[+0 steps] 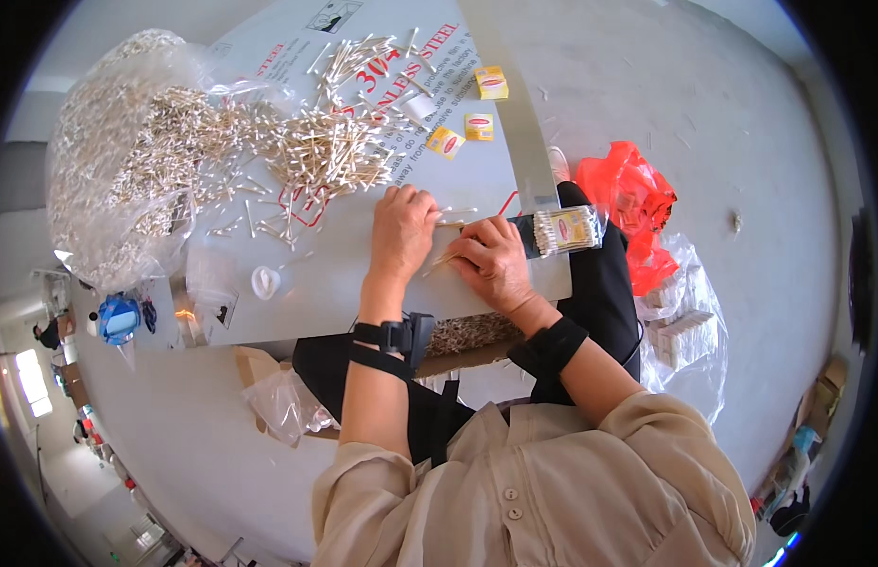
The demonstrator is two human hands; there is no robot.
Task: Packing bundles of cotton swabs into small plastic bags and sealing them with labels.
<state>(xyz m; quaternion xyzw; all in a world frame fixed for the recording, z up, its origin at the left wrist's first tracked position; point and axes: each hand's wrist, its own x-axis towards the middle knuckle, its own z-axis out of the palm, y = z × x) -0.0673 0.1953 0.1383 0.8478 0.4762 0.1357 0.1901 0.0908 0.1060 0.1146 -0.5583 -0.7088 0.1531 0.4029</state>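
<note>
My left hand (404, 231) is closed above the sheet-covered table, its fingers curled and pinched. A few white cotton swabs (460, 210) stick out to the right at its fingertips. Close beside it, my right hand (495, 263) is bent over with the fingers together, and swab ends (441, 262) poke out under them on the left. The palms are hidden. Just right of my right hand, a clear pack of cotton swabs (563, 231) with a yellow label lies at the table edge. A loose heap of swabs (330, 151) spreads beyond my left hand.
A big clear bag of swabs (127, 161) stands at the left. Small yellow cards (478, 127) lie at the far right of the table. A white round cap (265, 283) sits near the front edge. A red plastic bag (628, 194) and a clear bag of packs (684, 331) rest on the floor.
</note>
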